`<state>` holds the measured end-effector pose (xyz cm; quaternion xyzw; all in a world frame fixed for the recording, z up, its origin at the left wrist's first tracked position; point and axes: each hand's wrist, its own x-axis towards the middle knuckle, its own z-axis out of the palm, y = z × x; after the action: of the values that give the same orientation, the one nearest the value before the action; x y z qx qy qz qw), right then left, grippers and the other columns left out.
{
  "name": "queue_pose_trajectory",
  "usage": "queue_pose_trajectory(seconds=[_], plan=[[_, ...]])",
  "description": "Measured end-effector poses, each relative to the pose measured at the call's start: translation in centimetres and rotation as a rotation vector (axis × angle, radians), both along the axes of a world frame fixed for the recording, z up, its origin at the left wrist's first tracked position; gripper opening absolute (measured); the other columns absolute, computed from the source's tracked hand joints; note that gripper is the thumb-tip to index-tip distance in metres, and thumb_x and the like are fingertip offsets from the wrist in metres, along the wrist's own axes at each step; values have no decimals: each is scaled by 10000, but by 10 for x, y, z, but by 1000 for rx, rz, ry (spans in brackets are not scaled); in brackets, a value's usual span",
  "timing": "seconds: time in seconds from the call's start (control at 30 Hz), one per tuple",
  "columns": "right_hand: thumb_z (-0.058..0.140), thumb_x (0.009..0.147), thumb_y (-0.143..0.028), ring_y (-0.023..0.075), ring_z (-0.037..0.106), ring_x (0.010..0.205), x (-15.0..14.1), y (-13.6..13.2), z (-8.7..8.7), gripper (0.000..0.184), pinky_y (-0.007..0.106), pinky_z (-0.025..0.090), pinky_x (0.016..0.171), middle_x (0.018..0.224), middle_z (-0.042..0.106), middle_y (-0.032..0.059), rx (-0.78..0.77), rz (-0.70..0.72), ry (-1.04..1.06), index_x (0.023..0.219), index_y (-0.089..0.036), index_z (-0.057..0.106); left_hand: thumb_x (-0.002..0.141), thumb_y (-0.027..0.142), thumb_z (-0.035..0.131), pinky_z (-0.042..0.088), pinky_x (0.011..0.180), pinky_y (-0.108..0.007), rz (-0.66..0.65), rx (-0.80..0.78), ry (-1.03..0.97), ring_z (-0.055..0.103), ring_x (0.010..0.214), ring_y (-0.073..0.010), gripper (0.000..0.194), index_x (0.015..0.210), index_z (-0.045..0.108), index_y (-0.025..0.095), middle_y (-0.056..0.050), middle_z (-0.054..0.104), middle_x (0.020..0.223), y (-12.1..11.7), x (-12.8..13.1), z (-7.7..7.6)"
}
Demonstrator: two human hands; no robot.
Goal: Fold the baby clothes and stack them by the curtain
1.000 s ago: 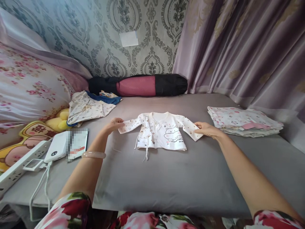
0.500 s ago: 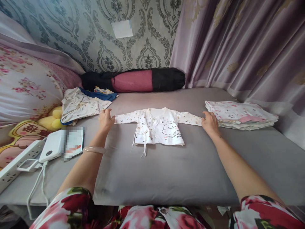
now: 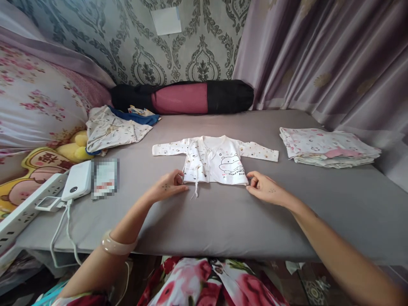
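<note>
A white long-sleeved baby shirt (image 3: 219,159) lies flat, front up, sleeves spread to both sides. It has a hippo-like line drawing on one half, small prints on the other, and ties hanging past the hem. At its lower left corner is my left hand (image 3: 167,186), fingers curled and thumb stretched along the hem, closed around the corner. My right hand (image 3: 266,188) pinches the lower right corner between thumb and fingers. The fingertips partly cover both corners.
Folded baby clothes (image 3: 331,146) are stacked at the right. Loose clothes (image 3: 117,129) lie back left, beside a yellow plush toy (image 3: 41,174). A power bank (image 3: 76,180), a blurred-out flat object (image 3: 105,178) and a power strip (image 3: 28,212) sit left. A black-and-pink roll (image 3: 181,97) lines the wall.
Both hands have let go of the sleeve cuffs and come inward and toward me to the shirt's lower corners. The shirt stays spread flat; the view has shifted slightly.
</note>
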<state>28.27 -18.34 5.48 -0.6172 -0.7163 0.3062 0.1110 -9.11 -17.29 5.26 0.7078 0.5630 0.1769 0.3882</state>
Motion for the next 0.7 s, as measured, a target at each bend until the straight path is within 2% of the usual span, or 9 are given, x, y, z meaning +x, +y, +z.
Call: queue_pose_trajectory(seconds=[0.07, 0.17, 0.27, 0.33, 0.43, 0.53, 0.7], plan=[[543, 829, -361, 140, 574, 655, -7, 0, 0, 251, 244, 378, 593, 769, 658, -8, 54, -62, -60, 1026, -210, 579, 755, 470, 622, 412, 614, -267, 68, 41, 60, 548, 663, -150, 356, 974, 550, 198, 2, 625, 748, 0, 10, -2], [504, 863, -339, 153, 588, 685, -18, 3, -1, 176, 253, 366, 616, 786, 680, 7, 109, -159, -105, 941, -214, 600, 804, 368, 530, 397, 614, -271, 203, 58, 150, 560, 636, -158, 195, 908, 569, 207, 6, 632, 697, 4, 23, -1], [452, 896, -329, 167, 590, 690, -28, 4, -1, 184, 259, 352, 617, 752, 678, 19, 133, -236, -115, 878, -218, 596, 829, 304, 457, 390, 609, -271, 286, 48, 174, 573, 611, -166, 152, 895, 564, 217, 12, 633, 649, 5, 32, 1], [441, 907, -357, 177, 589, 672, -34, 3, -1, 197, 261, 345, 605, 686, 659, 13, 135, -277, -106, 911, -219, 583, 832, 296, 452, 386, 608, -268, 305, 74, 177, 579, 609, -170, 143, 905, 551, 221, 16, 630, 636, 4, 37, 0], [483, 878, -353, 192, 592, 659, -40, 3, -3, 217, 261, 331, 580, 649, 641, -2, 140, -289, -119, 1039, -222, 549, 816, 276, 477, 375, 608, -266, 289, 167, 237, 584, 637, -177, 146, 940, 538, 230, 17, 624, 669, 4, 39, -5], [486, 867, -315, 212, 613, 701, -40, 1, -2, 277, 268, 322, 575, 747, 668, 23, 145, -221, -208, 1128, -230, 523, 824, 251, 468, 360, 597, -268, 224, 241, 360, 600, 688, -197, 188, 1004, 524, 243, 7, 625, 725, 3, 36, -7], [413, 915, -273, 263, 645, 806, -40, -3, 5, 296, 303, 346, 636, 889, 688, 93, 137, -149, -423, 1195, -221, 495, 855, 209, 422, 351, 584, -278, 100, 224, 600, 631, 791, -232, 206, 1029, 526, 247, -38, 670, 873, 0, 28, -2]])
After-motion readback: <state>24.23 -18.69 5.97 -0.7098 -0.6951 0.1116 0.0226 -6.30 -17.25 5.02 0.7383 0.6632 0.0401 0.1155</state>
